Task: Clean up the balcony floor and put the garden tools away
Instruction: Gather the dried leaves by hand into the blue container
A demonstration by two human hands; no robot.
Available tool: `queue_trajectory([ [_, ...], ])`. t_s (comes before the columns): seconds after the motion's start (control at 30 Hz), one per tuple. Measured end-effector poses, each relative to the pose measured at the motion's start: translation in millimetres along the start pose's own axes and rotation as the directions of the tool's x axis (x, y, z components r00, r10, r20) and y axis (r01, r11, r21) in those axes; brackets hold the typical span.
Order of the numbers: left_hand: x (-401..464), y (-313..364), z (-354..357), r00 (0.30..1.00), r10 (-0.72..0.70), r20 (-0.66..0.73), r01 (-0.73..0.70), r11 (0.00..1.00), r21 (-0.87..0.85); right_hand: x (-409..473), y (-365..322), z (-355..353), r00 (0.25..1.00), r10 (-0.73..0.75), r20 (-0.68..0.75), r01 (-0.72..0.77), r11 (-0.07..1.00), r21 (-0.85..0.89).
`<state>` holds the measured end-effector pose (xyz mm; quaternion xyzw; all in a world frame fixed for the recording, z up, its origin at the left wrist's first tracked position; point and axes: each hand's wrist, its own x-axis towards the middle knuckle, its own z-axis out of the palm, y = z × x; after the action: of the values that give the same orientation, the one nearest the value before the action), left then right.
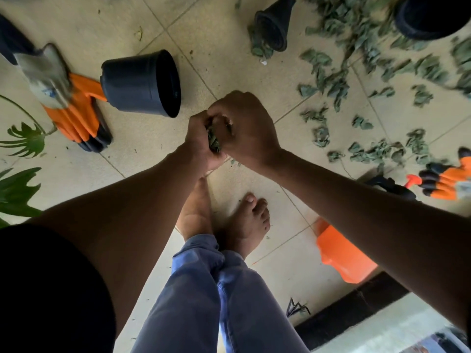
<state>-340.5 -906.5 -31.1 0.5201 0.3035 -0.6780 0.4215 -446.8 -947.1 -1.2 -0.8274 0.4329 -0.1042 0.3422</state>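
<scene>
Nearest the camera, on the pale tiled balcony floor (142, 138), an orange plastic container (344, 261) lies half hidden under the right forearm; what it is and what it holds cannot be told.

Above the bare feet, the left hand (201, 146) and the right hand (244, 128) meet. The left grip is cupped narrow around a small wad of dry green leaves (213, 141); the right one is curled over the top, fingers pressing into the same wad. The step looks like packing gathered litter into one handful. To do it well, the left palm should stay under the wad as a tray while the right hand compresses from above, so no crumbs fall back onto the tiles; then the handful should go straight into a container rather than be carried about.

Just beyond the hands to the left, a black plastic flower pot (142, 82) lies on its side, mouth toward the hands; its inside is dark and I cannot tell its contents. It rests against a pair of orange and grey garden gloves (76, 115).

To the right, many scattered dry green leaves (367, 80) cover the floor, so much sweeping remains. Another orange and black glove (448, 182) lies at the right edge.

Farthest off, a smaller black pot (274, 26) lies tipped, with leaves at its mouth.
</scene>
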Motion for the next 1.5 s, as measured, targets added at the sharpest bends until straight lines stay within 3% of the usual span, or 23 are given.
queue_trajectory([
  [0.1, 1.4, 5.6, 2.4, 0.999, -0.013, 0.031, 0.015, 0.998, -0.062, 13.0, 23.1, -0.5, 0.994, 0.030, -0.103, -0.045, 0.988, -0.146],
  [0.23, -0.6, 11.7, -0.2, 0.992, -0.054, 0.113, 0.065, 0.993, -0.100, 39.2, 64.6, 5.2, 0.958, 0.286, 0.015, -0.253, 0.870, -0.424],
  [0.3, -1.8, 13.8, -3.8, 0.990, -0.063, 0.127, 0.074, 0.994, -0.078, 54.6, 79.1, 6.0, 0.936, 0.340, 0.089, -0.259, 0.838, -0.481],
  [0.57, -7.6, 16.0, -27.8, 0.991, -0.083, 0.102, 0.085, 0.996, -0.022, 108.0, 103.0, 1.4, 0.942, 0.286, 0.173, -0.146, 0.817, -0.557],
  [0.87, -17.2, -2.0, -36.2, 0.991, -0.098, 0.095, 0.102, 0.994, -0.038, 42.2, 83.7, 2.8, 0.969, 0.043, 0.245, 0.098, 0.838, -0.536],
  [1.0, -16.7, -13.9, -37.6, 0.989, -0.119, 0.092, 0.123, 0.992, -0.036, 3.8, 89.4, 11.7, 0.981, 0.066, 0.184, 0.021, 0.898, -0.438],
  [1.17, -22.1, -28.6, -38.4, 0.991, -0.123, 0.054, 0.125, 0.992, -0.034, -36.2, 50.2, 1.6, 0.959, 0.283, 0.017, -0.283, 0.958, 0.040],
  [1.33, -33.2, -44.7, -26.3, 0.996, -0.056, 0.062, 0.053, 0.997, 0.059, -72.0, -26.8, -25.4, 0.968, 0.249, -0.011, -0.226, 0.895, 0.385],
  [1.43, -38.0, -52.1, -13.7, 0.984, -0.044, 0.173, 0.020, 0.990, 0.137, -87.2, -42.1, -23.0, 0.983, 0.183, -0.007, -0.170, 0.922, 0.347],
  [1.5, -37.4, -54.3, -8.1, 0.974, -0.095, 0.206, 0.064, 0.986, 0.152, -94.6, -41.6, -19.3, 0.983, 0.185, -0.005, -0.180, 0.965, 0.191],
])
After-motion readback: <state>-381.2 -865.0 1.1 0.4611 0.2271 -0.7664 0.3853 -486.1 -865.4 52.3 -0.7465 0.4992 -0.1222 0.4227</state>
